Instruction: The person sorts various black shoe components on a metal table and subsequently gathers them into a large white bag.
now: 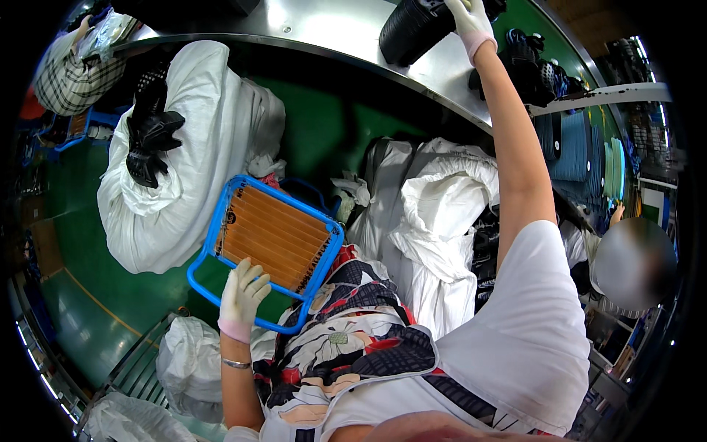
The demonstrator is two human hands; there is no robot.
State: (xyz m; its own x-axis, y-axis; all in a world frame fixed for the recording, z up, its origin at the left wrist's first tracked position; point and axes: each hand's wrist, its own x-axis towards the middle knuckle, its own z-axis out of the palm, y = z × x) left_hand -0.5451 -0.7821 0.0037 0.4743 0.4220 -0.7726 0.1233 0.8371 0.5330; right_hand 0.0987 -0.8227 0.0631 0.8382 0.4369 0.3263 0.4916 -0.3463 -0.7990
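My right hand (471,26), in a white glove with a pink cuff, reaches far forward to a stack of black, curved, ribbed pieces (412,35) on the metal table (317,20). It overlaps the stack, but its fingertips run past the picture's top edge, so its grip is hidden. My left hand (245,298), gloved the same way, is open with fingers spread. It hangs over the near side of a blue-framed stool (213,247) with a brown slatted seat (272,234). I see nothing in that hand; whether it touches the frame I cannot tell.
Large white sacks stand on the green floor at left (199,140) and right (442,228), the left one with black molded parts (151,140) on top. More black parts (526,66) lie beyond the table's right side. Another person (633,265) is at the right edge.
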